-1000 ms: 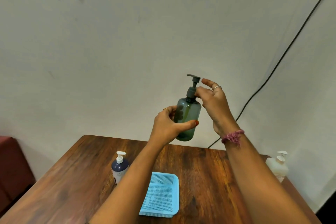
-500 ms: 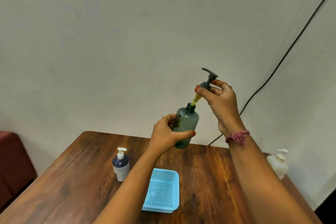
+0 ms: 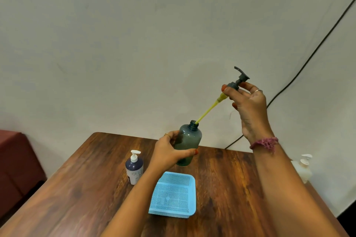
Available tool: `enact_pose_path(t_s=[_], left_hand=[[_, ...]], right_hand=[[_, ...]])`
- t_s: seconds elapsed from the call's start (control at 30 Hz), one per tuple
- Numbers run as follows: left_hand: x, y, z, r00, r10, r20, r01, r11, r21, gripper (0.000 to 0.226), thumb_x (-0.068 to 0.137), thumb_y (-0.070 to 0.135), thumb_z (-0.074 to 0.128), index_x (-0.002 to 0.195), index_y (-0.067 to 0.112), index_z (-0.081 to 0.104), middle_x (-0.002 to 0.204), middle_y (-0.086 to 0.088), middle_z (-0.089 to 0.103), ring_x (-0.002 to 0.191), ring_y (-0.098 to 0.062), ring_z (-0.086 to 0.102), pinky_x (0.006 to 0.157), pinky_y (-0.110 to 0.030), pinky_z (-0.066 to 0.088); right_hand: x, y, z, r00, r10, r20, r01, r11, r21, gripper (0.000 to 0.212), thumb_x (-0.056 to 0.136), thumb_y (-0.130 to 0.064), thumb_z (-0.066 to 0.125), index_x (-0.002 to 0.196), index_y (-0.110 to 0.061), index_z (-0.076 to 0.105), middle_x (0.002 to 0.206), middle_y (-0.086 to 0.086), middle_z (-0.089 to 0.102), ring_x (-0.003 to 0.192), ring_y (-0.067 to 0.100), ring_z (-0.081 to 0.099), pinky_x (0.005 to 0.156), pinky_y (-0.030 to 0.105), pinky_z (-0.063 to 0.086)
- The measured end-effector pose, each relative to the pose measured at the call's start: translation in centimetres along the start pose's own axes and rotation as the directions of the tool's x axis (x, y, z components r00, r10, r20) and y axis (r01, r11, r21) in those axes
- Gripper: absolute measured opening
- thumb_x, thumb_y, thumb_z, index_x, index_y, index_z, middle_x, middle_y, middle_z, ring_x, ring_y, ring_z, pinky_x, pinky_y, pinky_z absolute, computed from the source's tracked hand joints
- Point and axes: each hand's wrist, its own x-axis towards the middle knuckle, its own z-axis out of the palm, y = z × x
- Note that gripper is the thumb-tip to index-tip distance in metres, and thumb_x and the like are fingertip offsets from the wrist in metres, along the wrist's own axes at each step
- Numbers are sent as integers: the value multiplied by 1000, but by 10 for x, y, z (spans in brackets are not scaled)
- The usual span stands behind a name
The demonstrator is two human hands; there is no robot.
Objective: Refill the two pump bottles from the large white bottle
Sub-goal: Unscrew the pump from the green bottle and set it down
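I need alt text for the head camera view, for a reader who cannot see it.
Above a wooden table, the left hand grips a grey-green bottle while the right hand pinches its pump head, the yellow tube nearly out of the neck. On the table stand a dark pump bottle, a blue mesh tray and a white bottle.

1. Wooden table [image 3: 77, 194], dark brown, pronounced grain.
2. Light blue perforated plastic tray [image 3: 173, 195], lying flat on the table.
3. Black cable [image 3: 312, 52], running diagonally down the pale wall [image 3: 134, 44].
4. Dark red furniture [image 3: 13, 161], at left edge, partly visible.
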Motion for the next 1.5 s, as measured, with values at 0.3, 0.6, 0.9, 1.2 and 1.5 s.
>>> enact_pose_path(t_s=[0.3,0.6,0.9,1.2,1.5], left_hand=[[3,-19,-23,999,-30,38,31,999,-22,79,62,26,88,131,19,48,113,11,56,102,-6,55,68,-8,47],[-19,-77,-45,988,-100,116,100,995,11,71,59,26,90,119,24,52,111,14,60,104,-3,57,76,-7,46],[-78,-160,-42,945,-253,206,250,967,40,61,59,7,87,105,25,50,105,7,64,90,1,63,71,-11,49],[-126,-212,-23,918,-312,244,263,941,212,67,57,22,87,111,30,48,107,15,56,95,-2,56,71,-6,40],[-138,-230,-14,896,-325,303,262,937,229,69,54,31,88,111,30,50,110,10,54,97,1,52,76,-9,39]], right_hand=[[-5,12,16,996,7,-83,-2,998,64,45,77,-17,77,117,-12,56,91,-7,73,75,-9,65,73,18,44],[-62,99,8,952,111,-284,-48,974,222,27,82,4,65,101,-14,60,94,-1,71,82,1,68,70,14,50],[-191,232,-6,810,296,-507,-336,942,12,28,77,6,72,95,-15,65,84,-10,68,71,-6,65,64,6,48],[-295,306,-12,687,433,-583,-626,761,-171,27,69,-12,83,85,-27,68,93,-3,69,88,14,66,76,24,54],[-319,310,5,701,498,-510,-711,542,-448,26,73,-13,77,94,-21,63,102,-6,55,91,10,56,79,22,43]])
